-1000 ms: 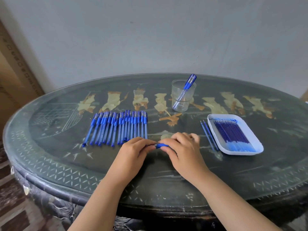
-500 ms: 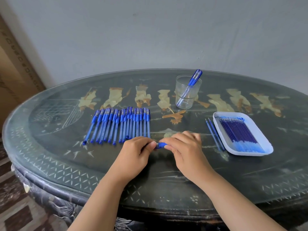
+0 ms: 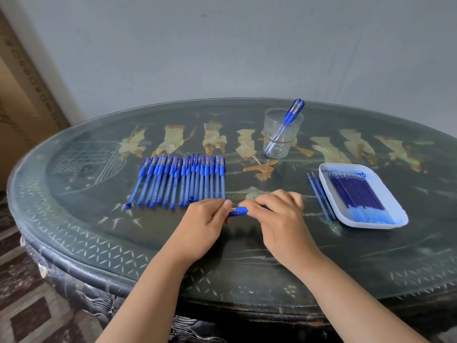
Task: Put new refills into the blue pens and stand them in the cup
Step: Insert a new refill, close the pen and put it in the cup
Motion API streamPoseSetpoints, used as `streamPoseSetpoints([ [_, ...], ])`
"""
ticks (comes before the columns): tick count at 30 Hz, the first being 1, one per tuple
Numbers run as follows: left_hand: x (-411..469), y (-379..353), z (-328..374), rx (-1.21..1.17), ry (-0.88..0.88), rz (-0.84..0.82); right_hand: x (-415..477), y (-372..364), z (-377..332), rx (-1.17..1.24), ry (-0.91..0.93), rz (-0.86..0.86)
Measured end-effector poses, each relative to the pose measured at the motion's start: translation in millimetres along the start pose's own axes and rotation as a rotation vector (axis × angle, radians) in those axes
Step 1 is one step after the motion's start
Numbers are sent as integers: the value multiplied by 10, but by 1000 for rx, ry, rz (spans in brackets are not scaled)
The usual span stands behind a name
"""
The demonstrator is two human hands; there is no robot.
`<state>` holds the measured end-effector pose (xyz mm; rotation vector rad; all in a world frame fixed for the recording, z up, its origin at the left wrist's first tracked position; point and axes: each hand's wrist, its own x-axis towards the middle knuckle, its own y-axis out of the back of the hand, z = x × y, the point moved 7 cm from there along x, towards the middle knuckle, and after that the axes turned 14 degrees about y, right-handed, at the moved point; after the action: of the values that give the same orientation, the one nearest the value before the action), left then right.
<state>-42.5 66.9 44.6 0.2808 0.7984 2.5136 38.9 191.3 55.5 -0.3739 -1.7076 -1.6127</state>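
A blue pen (image 3: 238, 211) lies crosswise just above the table between my two hands. My left hand (image 3: 206, 220) pinches its left end and my right hand (image 3: 278, 214) curls round the rest, hiding most of the barrel. Behind my left hand a row of several capped blue pens (image 3: 183, 180) lies on the table. A clear plastic cup (image 3: 282, 133) at the back holds one blue pen (image 3: 288, 121) leaning to the right. A white tray (image 3: 324, 175) on the right holds several blue refills (image 3: 358, 194).
Two loose refills (image 3: 320, 194) lie on the table just left of the tray. The dark oval table (image 3: 99, 233) has a glass top, with its rim close to me. A grey wall stands behind and a cardboard box (image 3: 22, 112) leans at the far left.
My hands have stayed on the pen and drawn slightly apart, so a little more of its blue middle shows. The camera has shifted a bit.
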Motion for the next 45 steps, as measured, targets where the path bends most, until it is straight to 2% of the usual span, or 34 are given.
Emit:
streamPoseSetpoints([
  [9, 8, 5, -18, -69, 72, -27, 15, 43, -39, -52, -1, 11],
  [13, -3, 3, -42, -41, 34, -13, -6, 50, 0, -32, -13, 44],
  [18, -3, 86, -55, -134, -11, 53, -5, 28, 56, 20, -20, 66],
  [25, 4, 57, -143, -310, 151, 2, 2, 40, 0, -56, -15, 31],
  [40, 17, 55, -173, -187, 189, -54, 2, 60, -105, -103, 27, 37],
  [44, 42, 140, -335, -464, 291, -1, -49, 163, 108, -104, -158, 165],
  [45, 41, 147, -338, -459, 280, 10, -52, 178, 127, -113, -175, 192],
])
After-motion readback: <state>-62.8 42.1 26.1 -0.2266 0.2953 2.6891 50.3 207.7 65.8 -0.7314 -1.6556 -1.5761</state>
